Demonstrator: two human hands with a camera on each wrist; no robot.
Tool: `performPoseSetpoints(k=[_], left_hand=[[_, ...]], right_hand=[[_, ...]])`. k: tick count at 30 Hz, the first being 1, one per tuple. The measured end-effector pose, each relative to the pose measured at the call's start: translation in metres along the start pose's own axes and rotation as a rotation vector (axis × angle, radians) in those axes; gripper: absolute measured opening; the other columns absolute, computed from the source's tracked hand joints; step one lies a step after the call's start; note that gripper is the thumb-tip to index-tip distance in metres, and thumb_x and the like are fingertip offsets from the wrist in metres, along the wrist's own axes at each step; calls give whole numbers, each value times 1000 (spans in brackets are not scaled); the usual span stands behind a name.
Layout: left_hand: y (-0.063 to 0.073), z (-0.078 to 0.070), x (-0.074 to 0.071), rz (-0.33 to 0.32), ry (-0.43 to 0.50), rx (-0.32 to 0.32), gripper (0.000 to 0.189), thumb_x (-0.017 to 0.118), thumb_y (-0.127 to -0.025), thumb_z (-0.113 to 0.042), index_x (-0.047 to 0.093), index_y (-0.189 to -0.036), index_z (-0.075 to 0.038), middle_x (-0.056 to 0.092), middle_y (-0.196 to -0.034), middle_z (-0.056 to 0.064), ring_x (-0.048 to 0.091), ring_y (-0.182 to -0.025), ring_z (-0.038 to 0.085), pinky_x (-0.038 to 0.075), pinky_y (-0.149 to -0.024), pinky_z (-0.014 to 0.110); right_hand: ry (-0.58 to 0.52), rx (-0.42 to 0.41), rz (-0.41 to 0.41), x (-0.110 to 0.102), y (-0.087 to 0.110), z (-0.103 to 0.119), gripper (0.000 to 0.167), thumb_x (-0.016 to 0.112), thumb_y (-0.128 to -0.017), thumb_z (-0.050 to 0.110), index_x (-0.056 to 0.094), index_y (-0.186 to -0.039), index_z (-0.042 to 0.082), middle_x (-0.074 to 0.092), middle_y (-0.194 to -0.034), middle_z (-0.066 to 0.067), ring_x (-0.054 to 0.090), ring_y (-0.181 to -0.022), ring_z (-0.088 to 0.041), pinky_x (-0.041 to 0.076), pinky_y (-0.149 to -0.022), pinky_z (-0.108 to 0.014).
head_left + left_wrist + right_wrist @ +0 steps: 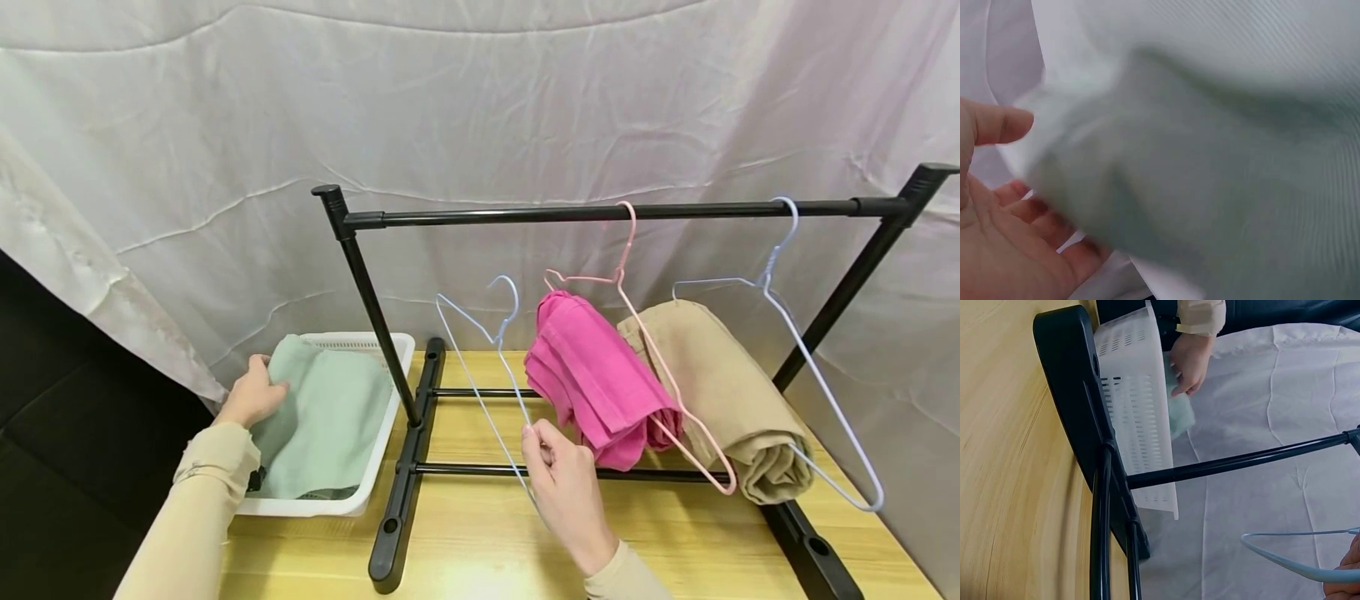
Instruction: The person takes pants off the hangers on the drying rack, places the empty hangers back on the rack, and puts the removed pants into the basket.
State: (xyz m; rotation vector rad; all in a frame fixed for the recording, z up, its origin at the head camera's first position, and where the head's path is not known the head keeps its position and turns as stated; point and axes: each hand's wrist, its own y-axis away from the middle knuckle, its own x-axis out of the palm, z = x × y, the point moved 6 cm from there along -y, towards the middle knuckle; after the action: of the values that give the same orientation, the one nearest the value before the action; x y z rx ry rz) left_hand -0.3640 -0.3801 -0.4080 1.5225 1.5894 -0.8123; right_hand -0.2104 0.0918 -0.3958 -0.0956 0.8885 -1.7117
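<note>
My left hand is at the left edge of a light green cloth lying in a white plastic basket. In the left wrist view, its fingers reach under the cloth's edge, and the thumb stands apart from them. My right hand pinches the lower part of a light blue wire hanger in front of the rack. This hanger carries no cloth, and its hook points up below the rack's bar.
A black metal rack stands on the wooden table, right of the basket. On its bar hang a pink hanger with a folded magenta cloth and another blue hanger with folded tan trousers. A pale curtain hangs behind.
</note>
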Motion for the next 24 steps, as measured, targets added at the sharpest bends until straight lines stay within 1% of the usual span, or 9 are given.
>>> performPoseSetpoints(k=[2,5,8,10,16,21,24], left_hand=[[0,0,0,-10,-8,15,66,45,-108,-20,18,-155,18,36,-148,54,41,-136,69,43,-107,73],[0,-3,-1,-38,-52,54,61,48,-107,-17,30,-152,21,43,-145,52,43,-134,68,43,-108,72],[0,-8,-2,-76,-78,95,56,51,-106,-17,41,-147,19,51,-140,48,49,-129,66,46,-105,72],[-1,-12,-3,-99,-81,113,53,53,-106,-18,46,-145,17,54,-140,46,52,-128,65,47,-105,71],[-1,-29,-7,-138,-11,143,49,54,-108,-21,49,-144,12,55,-141,44,56,-129,61,49,-107,69],[0,-45,-11,-150,63,162,50,50,-112,-25,47,-146,11,54,-145,43,58,-132,59,50,-108,68],[1,-56,-13,-165,100,180,49,49,-113,-26,48,-147,9,56,-145,41,60,-131,57,51,-109,66]], right_hand=[[-3,1,3,0,0,0,42,62,-109,12,45,-71,22,20,-57,20,14,-52,12,19,-41,-16],[-1,6,5,0,0,1,42,62,-109,12,45,-72,22,20,-57,20,14,-52,12,19,-41,-16],[5,9,6,0,0,1,42,62,-109,12,45,-72,22,20,-57,20,15,-52,12,19,-41,-16],[6,8,6,-1,0,2,42,62,-109,12,45,-72,22,20,-57,20,15,-52,12,19,-41,-17],[0,2,7,-2,-1,5,41,61,-109,12,46,-72,22,21,-57,20,15,-52,11,20,-40,-17],[5,0,3,-2,-2,6,41,62,-109,13,46,-72,22,20,-58,20,15,-53,11,20,-42,-17],[9,2,1,-3,-2,7,41,61,-109,14,46,-72,22,19,-58,20,14,-53,11,20,-42,-17]])
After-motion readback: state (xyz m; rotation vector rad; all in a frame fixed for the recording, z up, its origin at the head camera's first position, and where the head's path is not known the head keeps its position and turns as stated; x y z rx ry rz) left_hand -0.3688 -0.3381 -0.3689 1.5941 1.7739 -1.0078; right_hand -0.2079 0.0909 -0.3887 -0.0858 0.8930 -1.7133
